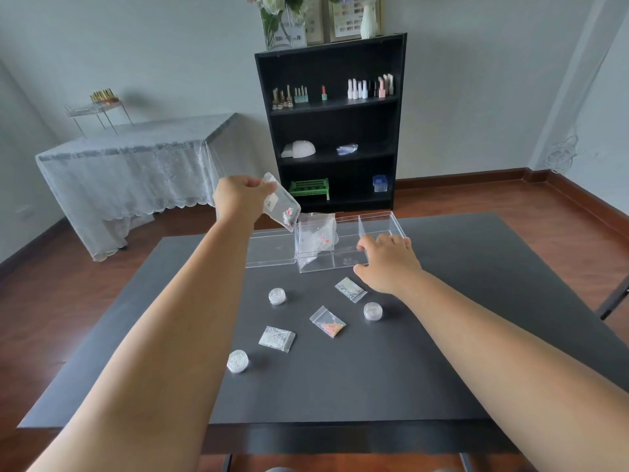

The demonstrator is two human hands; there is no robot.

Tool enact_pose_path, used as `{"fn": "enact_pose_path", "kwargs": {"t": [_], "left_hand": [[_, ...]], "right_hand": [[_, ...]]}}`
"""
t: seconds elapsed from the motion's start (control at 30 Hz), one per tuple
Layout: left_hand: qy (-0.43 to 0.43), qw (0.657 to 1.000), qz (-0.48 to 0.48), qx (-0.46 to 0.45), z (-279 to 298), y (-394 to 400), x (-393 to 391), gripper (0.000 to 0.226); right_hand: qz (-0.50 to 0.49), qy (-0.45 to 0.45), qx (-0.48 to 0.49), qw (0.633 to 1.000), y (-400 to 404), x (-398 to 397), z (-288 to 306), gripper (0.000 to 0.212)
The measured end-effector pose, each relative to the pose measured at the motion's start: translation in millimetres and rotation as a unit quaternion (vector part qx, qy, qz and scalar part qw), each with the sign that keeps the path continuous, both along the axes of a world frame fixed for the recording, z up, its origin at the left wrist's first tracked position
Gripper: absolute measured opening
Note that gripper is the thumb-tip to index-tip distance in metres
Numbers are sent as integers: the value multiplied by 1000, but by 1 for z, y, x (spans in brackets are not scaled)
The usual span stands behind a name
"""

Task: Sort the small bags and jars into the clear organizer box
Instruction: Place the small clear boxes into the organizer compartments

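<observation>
Aloft, the left hand [238, 199] pinches a clear bag [281, 206] of pink-and-white bits; the right hand [388, 264] curls its fingers over the clear box [323, 264] rim.

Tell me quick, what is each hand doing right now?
Left hand: pinches a small clear bag with pink bits inside.
Right hand: grips the front wall of the clear organizer box.

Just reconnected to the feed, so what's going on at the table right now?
A person is mid-sort. The left hand pinches a small clear bag in the air above the left end of the clear organizer box, while the right hand holds the box's front wall. One bag already stands in the left compartment. Three more bags and three jars lie on the dark table in front of the box.
</observation>
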State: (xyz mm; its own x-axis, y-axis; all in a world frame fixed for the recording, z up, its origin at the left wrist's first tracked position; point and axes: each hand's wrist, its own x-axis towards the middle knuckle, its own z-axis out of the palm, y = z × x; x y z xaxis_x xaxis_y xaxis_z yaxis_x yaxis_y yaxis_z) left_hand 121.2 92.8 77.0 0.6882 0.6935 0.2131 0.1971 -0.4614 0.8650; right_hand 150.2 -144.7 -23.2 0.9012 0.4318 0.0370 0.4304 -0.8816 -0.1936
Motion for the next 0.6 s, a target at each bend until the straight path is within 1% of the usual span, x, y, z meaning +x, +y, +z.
{"fn": "enact_pose_path", "kwargs": {"t": [0.1,0.17,0.3,0.4,0.5,0.6], "left_hand": [[-1,1000,-10,-3,2,-1,-1,23],[-7,1000,-14,-21,0,0,-2,20],[-27,998,-14,-51,-1,3,-7,17],[-65,995,-21,-79,-3,7,-11,13],[-88,991,-52,-91,-7,14,-17,11],[-82,989,-83,-93,-15,22,-20,10]], "right_hand": [[-11,10,7,1000,2,0,2,44],[-21,6,40,999,6,0,5,47],[-47,-47,111,992,24,0,12,51],[-58,-107,118,986,42,4,15,49],[-52,-83,119,988,61,8,18,41],[-54,-48,136,988,73,14,17,35]]}}
